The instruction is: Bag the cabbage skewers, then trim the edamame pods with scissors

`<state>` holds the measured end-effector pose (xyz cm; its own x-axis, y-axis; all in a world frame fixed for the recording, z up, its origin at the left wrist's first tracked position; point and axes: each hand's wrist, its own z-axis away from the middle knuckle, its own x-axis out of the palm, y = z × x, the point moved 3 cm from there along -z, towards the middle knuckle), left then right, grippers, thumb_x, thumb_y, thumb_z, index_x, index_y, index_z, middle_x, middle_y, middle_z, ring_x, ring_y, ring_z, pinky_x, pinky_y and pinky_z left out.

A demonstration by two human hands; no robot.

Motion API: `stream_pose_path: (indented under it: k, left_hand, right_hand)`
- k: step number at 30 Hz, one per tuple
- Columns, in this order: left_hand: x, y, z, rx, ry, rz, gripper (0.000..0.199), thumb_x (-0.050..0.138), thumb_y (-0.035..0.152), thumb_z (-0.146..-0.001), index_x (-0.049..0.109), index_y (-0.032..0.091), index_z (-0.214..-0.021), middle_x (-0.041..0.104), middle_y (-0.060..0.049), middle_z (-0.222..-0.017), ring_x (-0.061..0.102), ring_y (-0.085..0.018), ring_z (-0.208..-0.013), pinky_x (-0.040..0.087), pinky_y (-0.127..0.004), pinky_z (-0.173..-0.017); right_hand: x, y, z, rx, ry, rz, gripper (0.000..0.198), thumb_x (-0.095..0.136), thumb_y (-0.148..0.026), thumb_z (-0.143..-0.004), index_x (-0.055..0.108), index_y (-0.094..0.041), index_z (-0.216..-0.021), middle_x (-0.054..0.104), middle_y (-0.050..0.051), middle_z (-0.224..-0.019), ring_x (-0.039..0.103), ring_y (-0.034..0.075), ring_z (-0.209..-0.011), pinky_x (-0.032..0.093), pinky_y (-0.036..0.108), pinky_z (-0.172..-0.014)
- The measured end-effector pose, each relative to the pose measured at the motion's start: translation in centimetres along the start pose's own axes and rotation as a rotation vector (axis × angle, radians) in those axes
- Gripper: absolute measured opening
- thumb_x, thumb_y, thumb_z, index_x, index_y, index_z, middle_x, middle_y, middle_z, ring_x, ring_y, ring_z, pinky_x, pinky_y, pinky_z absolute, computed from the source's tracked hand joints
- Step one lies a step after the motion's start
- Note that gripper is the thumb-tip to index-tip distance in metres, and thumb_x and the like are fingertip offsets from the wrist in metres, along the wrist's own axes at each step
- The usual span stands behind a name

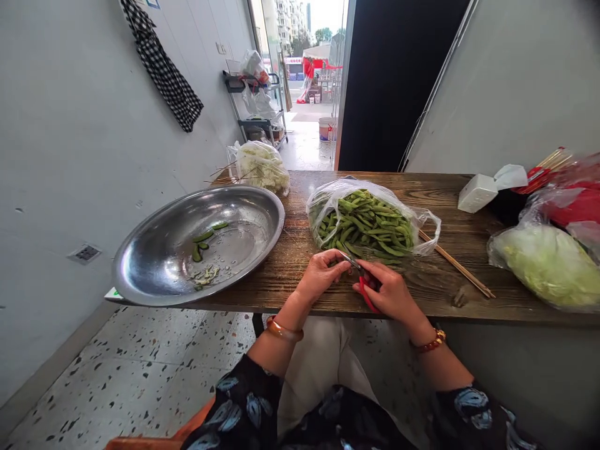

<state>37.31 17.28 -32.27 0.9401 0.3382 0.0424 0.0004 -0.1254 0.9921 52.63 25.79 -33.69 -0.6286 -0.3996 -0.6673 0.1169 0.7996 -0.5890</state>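
My right hand (387,290) is closed around a pair of red-handled scissors (367,295), whose metal blades point up and left. My left hand (323,274) meets the blade tips with thumb and fingers pinched; what lies between them is too small or hidden to make out. Just beyond both hands, a clear plastic bag (323,209) lies open, heaped with green soybean pods (370,222). To the left, a wide steel basin (255,212) holds several pods (203,237) and small trimmed bits (205,276) on its wet bottom.
Bagged pale vegetables (262,165) sit behind the basin. Wooden skewers (462,269) lie right of the pods. Farther right are a tissue box (478,192) and a bag of yellow-green leaves (546,262). The wooden table (422,300) ends close before my body.
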Motion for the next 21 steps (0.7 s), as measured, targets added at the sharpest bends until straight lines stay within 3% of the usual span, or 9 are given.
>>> stream_pose_path:
  k: [9, 21]
  left_hand:
    - [0.10, -0.48, -0.01, 0.034, -0.065, -0.065, 0.031, 0.066, 0.043, -0.079, 0.065, 0.012, -0.084, 0.060, -0.002, -0.073, 0.042, -0.005, -0.048, 0.033, -0.019, -0.045]
    - [0.15, 0.01, 0.04, 0.000, 0.016, -0.014, 0.029, 0.069, 0.041, -0.076, 0.063, 0.013, -0.077, 0.061, 0.000, -0.067, 0.042, -0.004, -0.044, 0.031, -0.020, -0.044]
  right_hand:
    - [0.36, 0.22, 0.07, -0.015, -0.004, 0.033, 0.048, 0.059, -0.042, -0.087, 0.055, -0.020, -0.129, 0.063, 0.008, -0.094, 0.062, 0.021, -0.082, 0.054, 0.035, -0.075]
    - [0.49, 0.28, 0.08, 0.024, -0.023, 0.071, 0.044, 0.057, -0.035, -0.089, 0.056, -0.019, -0.130, 0.067, 0.008, -0.098, 0.065, 0.021, -0.084, 0.054, 0.035, -0.078]
